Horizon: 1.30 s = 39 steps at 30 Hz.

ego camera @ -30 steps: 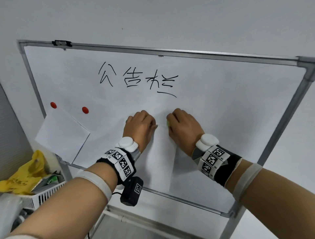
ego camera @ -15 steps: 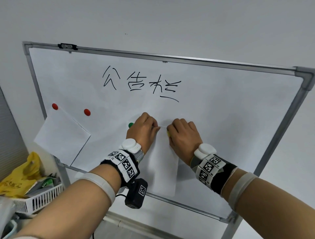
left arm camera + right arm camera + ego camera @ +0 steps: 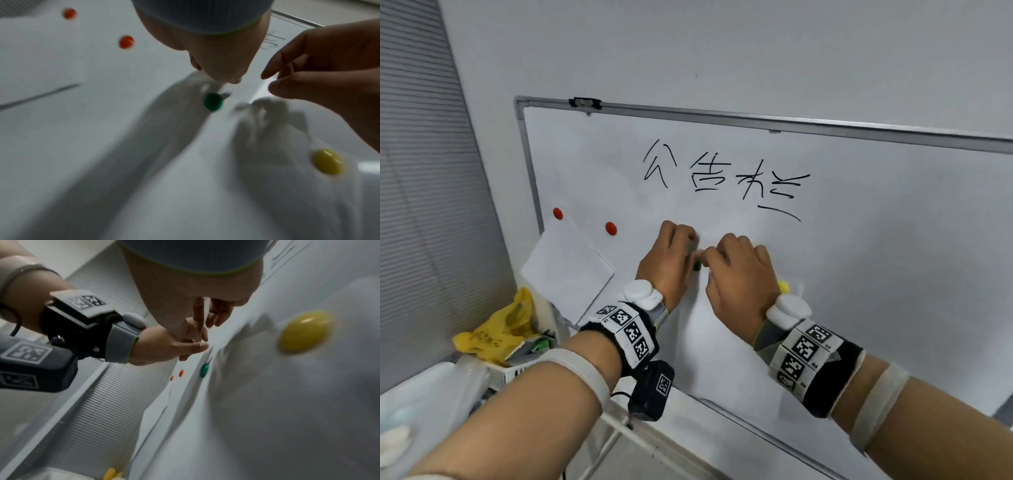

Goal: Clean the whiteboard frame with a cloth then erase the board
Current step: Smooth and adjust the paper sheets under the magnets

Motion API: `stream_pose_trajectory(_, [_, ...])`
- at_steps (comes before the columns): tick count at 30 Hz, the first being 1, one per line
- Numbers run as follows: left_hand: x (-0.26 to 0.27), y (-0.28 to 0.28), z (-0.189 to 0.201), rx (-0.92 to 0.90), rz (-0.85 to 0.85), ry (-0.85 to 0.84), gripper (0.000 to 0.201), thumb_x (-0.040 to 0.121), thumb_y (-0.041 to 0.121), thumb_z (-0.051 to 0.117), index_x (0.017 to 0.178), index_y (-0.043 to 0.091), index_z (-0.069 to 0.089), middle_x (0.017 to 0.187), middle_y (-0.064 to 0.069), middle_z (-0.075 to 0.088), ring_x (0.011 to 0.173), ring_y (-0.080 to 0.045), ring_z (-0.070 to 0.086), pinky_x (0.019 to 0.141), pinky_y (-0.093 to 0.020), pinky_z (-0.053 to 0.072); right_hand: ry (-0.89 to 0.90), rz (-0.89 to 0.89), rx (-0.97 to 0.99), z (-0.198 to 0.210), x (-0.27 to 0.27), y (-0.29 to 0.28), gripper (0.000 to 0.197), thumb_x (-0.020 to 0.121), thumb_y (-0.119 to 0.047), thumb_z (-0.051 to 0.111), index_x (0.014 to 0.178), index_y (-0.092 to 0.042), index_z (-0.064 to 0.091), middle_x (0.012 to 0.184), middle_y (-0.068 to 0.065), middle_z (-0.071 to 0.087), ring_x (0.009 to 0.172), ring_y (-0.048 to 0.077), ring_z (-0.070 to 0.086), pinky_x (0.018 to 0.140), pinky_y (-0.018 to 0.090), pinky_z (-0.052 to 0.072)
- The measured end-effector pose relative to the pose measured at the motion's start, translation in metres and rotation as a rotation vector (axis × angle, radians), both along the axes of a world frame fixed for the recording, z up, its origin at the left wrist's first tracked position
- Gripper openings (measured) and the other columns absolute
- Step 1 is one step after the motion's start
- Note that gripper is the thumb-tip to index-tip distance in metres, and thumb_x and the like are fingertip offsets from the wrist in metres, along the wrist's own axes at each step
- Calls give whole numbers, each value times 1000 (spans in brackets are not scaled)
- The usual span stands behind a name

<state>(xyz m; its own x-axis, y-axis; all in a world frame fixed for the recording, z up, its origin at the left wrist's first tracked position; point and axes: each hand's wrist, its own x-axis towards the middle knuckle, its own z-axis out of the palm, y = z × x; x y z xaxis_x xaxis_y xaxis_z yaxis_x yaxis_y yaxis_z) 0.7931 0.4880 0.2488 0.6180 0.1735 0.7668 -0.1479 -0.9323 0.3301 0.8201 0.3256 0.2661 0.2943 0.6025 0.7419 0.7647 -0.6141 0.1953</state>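
The whiteboard (image 3: 876, 240) has a grey metal frame (image 3: 756, 120) and black writing (image 3: 722, 174). A white paper sheet (image 3: 722, 359) hangs on it under a green magnet (image 3: 697, 265) and a yellow magnet (image 3: 784, 286). My left hand (image 3: 671, 253) is curled with its fingertips (image 3: 232, 79) at the board just above the green magnet (image 3: 213, 102); what they hold is unclear. My right hand (image 3: 736, 270) pinches the sheet's crumpled top edge (image 3: 267, 104) between the two magnets. No cloth or eraser is in either hand.
Two red magnets (image 3: 557, 213) (image 3: 611, 228) pin a second paper (image 3: 565, 270) at the board's left edge. Below left stands a white basket (image 3: 510, 373) with a yellow bag (image 3: 493, 329). Grey blinds (image 3: 424, 205) fill the left.
Both hands have slid left along the sheet's top edge. The left hand is now left of the green magnet. The right hand has left the yellow magnet and sits between the two.
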Motion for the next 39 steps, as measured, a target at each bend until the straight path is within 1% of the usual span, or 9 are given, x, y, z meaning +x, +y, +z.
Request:
stream_pose_trajectory(4, [-23, 82, -10, -88, 265, -49, 16, 94, 14, 48, 110, 15, 45, 111, -7, 43, 73, -27, 54, 56, -42, 52, 109, 97, -79, 4, -9, 70, 27, 66, -11, 60, 93, -16, 60, 93, 4, 54, 82, 28, 51, 69, 37, 37])
stream_pose_trajectory(8, [-28, 144, -28, -222, 427, 119, 45, 82, 1, 53, 124, 14, 44, 119, -14, 41, 77, -34, 58, 63, -38, 52, 121, 93, -189, 3, -10, 123, 31, 59, -5, 64, 87, -15, 59, 88, 5, 53, 74, 28, 52, 67, 35, 36])
stream_pose_trajectory(10, [-25, 178, -34, -220, 463, 180, 47, 81, 1, 51, 125, 16, 45, 122, -15, 40, 87, -35, 57, 70, -40, 55, 133, 79, -244, 8, -11, 153, 34, 59, -4, 64, 90, -14, 58, 89, 6, 53, 74, 29, 51, 67, 36, 34])
stream_pose_trajectory(14, [-18, 233, -35, -79, 358, 270, 36, 81, 7, 52, 114, 22, 50, 119, -6, 39, 86, -27, 51, 68, -31, 48, 53, 13, -313, 15, -2, 213, 47, 65, -7, 64, 112, -10, 61, 98, 10, 57, 84, 32, 54, 73, 40, 38])
stream_pose_trajectory(18, [-13, 266, -32, 220, 236, 279, 28, 84, 18, 66, 110, 17, 57, 113, -8, 52, 86, -29, 55, 64, -35, 52, -19, -63, -350, 18, -4, 245, 33, 68, -9, 56, 101, -13, 58, 100, 9, 54, 89, 31, 52, 77, 40, 38])
stream_pose_trajectory(23, [-11, 290, -32, 375, 216, 281, 34, 78, 21, 76, 109, 16, 63, 105, -9, 56, 81, -31, 56, 62, -40, 52, -35, -84, -319, 13, 0, 266, 41, 70, -7, 34, 104, -11, 56, 107, 12, 54, 94, 34, 51, 78, 42, 37])
stream_pose_trajectory(29, [-8, 294, -34, 405, 183, 284, 41, 74, 20, 78, 109, 17, 58, 106, -9, 56, 80, -31, 55, 63, -40, 49, -115, -135, -273, 10, 10, 269, 33, 76, -1, 27, 93, -10, 54, 95, 11, 53, 85, 32, 50, 75, 41, 34])
stream_pose_trajectory(33, [-4, 300, -35, 434, 202, 320, 35, 76, 23, 78, 105, 18, 59, 108, -7, 56, 82, -30, 56, 65, -39, 49, -179, -147, -270, 12, 16, 270, 47, 74, 2, 7, 85, -9, 52, 86, 10, 51, 78, 30, 48, 71, 39, 31])
stream_pose_trajectory(39, [-3, 300, -36, 360, 214, 315, 43, 75, 26, 80, 110, 15, 58, 112, -9, 56, 80, -31, 59, 64, -38, 52, -207, -100, -274, 13, 19, 272, 46, 72, 3, 11, 84, -8, 54, 79, 9, 54, 65, 29, 50, 63, 36, 34])
